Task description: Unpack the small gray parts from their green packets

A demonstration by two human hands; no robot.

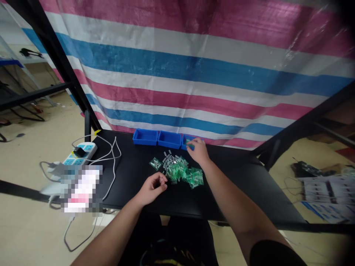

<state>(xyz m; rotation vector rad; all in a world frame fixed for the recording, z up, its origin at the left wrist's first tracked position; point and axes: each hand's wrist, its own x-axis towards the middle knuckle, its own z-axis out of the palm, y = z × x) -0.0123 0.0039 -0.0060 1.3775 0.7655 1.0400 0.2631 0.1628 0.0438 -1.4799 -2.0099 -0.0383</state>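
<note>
My right hand (198, 150) reaches over the rightmost blue bin (184, 144), its fingers bent down and pinched on a small green packet (189, 141). Part of that bin is hidden behind the hand. At the near left of the pile, my left hand (152, 188) hovers low over the black table, fingers loosely curled and thumb apart, with nothing visible in it. Between the hands lies a heap of green packets (180, 171), and loose small grey pieces (169, 159) spill at its back left. One separate packet (155, 163) rests left of the heap.
Two more blue bins (145, 137) stand in the row along the table's back edge. A white power strip (80, 154) with cables and a blurred-out object (83, 188) occupy the left end. Behind the table (235, 184) hangs a striped sheet (177, 74); black frame posts flank it.
</note>
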